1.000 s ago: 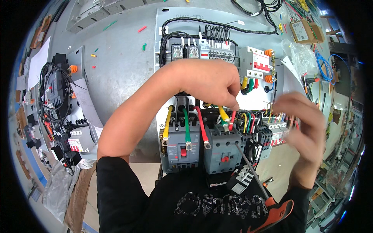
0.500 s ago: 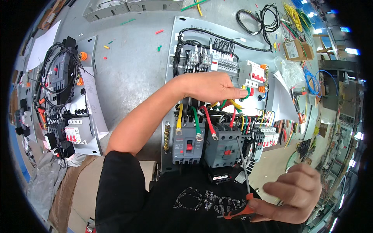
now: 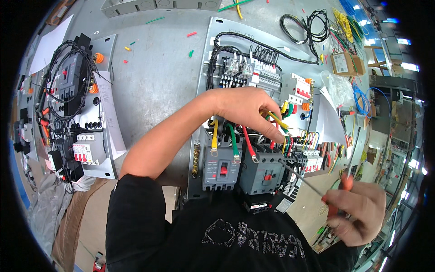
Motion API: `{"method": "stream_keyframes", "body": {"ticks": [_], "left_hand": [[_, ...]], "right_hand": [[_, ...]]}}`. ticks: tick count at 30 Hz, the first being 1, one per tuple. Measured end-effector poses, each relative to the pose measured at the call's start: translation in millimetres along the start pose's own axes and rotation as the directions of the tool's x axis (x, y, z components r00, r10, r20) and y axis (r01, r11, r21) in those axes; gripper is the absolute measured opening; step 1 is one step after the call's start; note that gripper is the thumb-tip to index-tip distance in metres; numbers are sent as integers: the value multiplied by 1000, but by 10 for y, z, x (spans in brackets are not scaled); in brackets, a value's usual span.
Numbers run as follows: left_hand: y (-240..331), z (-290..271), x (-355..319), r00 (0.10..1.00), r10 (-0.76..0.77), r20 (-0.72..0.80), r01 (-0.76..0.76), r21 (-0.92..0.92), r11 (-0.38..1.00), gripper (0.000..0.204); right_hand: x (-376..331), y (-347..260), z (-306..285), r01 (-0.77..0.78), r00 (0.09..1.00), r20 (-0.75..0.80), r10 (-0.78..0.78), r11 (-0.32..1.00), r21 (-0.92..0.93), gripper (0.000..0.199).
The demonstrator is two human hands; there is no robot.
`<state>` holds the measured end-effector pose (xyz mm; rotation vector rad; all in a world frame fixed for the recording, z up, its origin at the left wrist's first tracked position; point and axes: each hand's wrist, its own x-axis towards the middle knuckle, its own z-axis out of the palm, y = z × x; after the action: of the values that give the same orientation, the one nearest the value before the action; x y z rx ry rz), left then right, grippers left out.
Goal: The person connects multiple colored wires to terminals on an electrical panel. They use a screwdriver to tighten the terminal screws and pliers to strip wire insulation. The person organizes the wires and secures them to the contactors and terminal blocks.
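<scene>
My left hand [image 3: 247, 109] reaches over the grey mounting plate [image 3: 204, 81], its fingers closed round a yellow wire [image 3: 278, 120]. Green and red wires run beneath that hand. In my right hand [image 3: 362, 213] is a screwdriver [image 3: 308, 182] with a long metal shaft and an orange handle, partly hidden by my fingers. Its tip is by the upper right corner of a grey circuit breaker [image 3: 260, 174] with a red switch. To the left stands a second grey breaker [image 3: 221, 170]. Yellow [image 3: 214, 138], green [image 3: 234, 144] and red [image 3: 249, 145] wires with ring lugs hang over the breakers.
Another wired plate [image 3: 102, 170] lies on the left with a paper sheet [image 3: 111, 113]. A small red-switched breaker [image 3: 299, 88], a black cable coil [image 3: 312, 27], a cardboard box [image 3: 346, 63] and a plastic bag [image 3: 337, 88] lie to the right. Wire scraps dot the grey table [image 3: 154, 68].
My right hand has swung right and up, tilting the screwdriver from near upright to a slant. My left hand's thumb has come down toward the near wires, its grip turned. The view has shifted slightly.
</scene>
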<state>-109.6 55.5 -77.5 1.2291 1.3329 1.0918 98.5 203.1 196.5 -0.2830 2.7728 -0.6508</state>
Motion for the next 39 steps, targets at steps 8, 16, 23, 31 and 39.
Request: {"method": "stream_keyframes", "body": {"ticks": [8, 16, 23, 31, 39], "left_hand": [[33, 53, 96, 997, 57, -61, -48, 146, 988, 45], [14, 80, 105, 994, 38, -98, -19, 195, 981, 40], [39, 89, 120, 992, 68, -108, -43, 219, 975, 39], [61, 90, 107, 993, 40, -112, -15, 213, 977, 39], [34, 113, 100, 989, 57, -134, -30, 194, 980, 42]], "right_hand": [[-108, 0, -21, -260, 963, -117, 245, 954, -149, 78], [149, -120, -114, -179, 983, -74, 165, 951, -254, 57], [37, 177, -51, -308, 945, 48, 323, 834, 458, 51], [142, 221, -129, 21, 999, 37, -28, 984, 174, 55], [-119, 116, 48, -289, 936, -169, 309, 948, 133, 67]]}}
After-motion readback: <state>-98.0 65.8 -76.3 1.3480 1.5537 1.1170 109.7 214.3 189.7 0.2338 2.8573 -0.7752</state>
